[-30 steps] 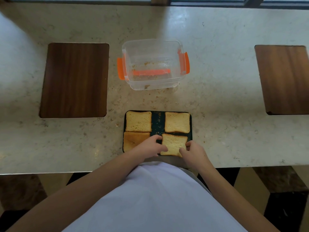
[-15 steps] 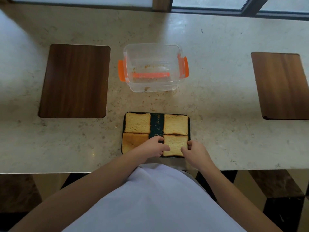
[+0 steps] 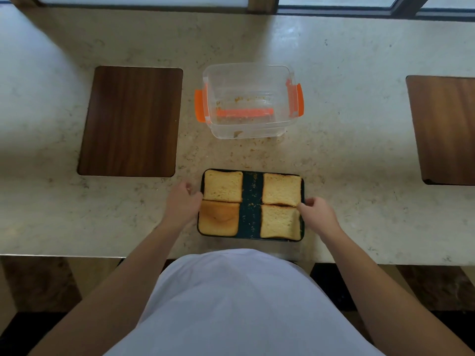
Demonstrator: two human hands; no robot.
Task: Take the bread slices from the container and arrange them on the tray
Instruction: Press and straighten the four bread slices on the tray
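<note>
Tray (image 3: 251, 201): dark, at the countertop's near edge, in the middle.
Bread slices (image 3: 223, 185): four, lying flat in a two-by-two block on the tray, a bare strip down the centre.
Container (image 3: 248, 100): clear with orange clips, behind the tray; only crumbs inside.
Left hand (image 3: 183, 202): curled at the tray's left rim; actual grip, I cannot tell.
Right hand (image 3: 318, 213): fingers bent, at the tray's right rim; grip unclear.
Wooden boards (image 3: 131, 121): one towards each end of the countertop.

Stone counter (image 3: 334, 124): tray (image 3: 250, 227), container (image 3: 248, 101), crumbs (image 3: 253, 146).
</note>
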